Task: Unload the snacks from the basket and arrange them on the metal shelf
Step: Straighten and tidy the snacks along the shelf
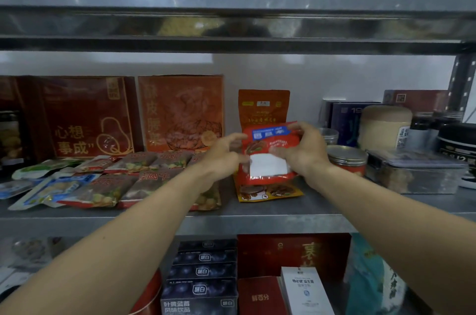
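Note:
Both my hands are at the middle level of the metal shelf (257, 222). My right hand (302, 151) grips a red snack packet (268, 144) with a blue label and a white patch, held upright. At the packet's left edge my left hand (225, 157) has curled, spread fingers that touch or nearly touch it. The packet stands in front of an upright orange pouch (262, 106) and above a flat orange packet (268, 192) lying on the shelf. The basket is out of view.
Several flat snack packets (116, 180) lie on the shelf at left, in front of red and orange boxes (85, 118). Jars, a tin (347, 160) and a clear container (414, 173) crowd the right. Boxes fill the lower level (203, 276).

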`<move>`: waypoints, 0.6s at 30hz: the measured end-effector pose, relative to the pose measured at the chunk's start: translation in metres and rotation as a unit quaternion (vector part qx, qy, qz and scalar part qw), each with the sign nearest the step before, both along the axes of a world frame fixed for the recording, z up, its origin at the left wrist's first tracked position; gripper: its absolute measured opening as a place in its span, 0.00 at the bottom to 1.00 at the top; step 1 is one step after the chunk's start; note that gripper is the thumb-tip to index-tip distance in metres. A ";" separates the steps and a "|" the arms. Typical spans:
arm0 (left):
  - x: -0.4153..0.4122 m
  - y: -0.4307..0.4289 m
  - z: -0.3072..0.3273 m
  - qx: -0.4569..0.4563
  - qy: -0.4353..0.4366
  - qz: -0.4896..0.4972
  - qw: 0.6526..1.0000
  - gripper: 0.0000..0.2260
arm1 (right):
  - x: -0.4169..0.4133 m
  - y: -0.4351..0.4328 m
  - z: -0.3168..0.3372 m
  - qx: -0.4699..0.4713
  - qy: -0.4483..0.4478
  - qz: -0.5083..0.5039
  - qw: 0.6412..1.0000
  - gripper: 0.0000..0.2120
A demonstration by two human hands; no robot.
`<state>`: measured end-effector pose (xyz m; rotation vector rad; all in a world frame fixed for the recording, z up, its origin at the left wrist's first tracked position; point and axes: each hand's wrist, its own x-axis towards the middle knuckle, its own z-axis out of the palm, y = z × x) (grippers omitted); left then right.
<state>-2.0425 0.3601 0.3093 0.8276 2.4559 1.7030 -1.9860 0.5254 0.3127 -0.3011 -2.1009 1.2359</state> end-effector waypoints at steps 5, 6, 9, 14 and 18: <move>-0.014 -0.006 -0.004 -0.066 0.047 0.038 0.996 0.19 | 0.008 0.014 0.027 -0.045 0.064 -0.049 0.996 0.29; -0.015 -0.007 -0.007 -0.102 0.058 0.035 0.993 0.19 | 0.009 0.017 0.029 -0.042 0.066 -0.054 0.995 0.29; -0.016 -0.006 -0.012 -0.192 0.108 0.033 0.975 0.18 | 0.010 0.020 0.029 -0.030 0.059 -0.064 0.996 0.29; -0.009 0.001 -0.013 -0.345 0.147 -0.022 0.927 0.18 | 0.012 0.020 0.024 -0.021 0.047 -0.058 0.997 0.27; -0.009 0.006 -0.015 -0.415 0.125 -0.065 0.899 0.17 | 0.011 0.018 0.023 -0.012 0.037 -0.054 0.998 0.26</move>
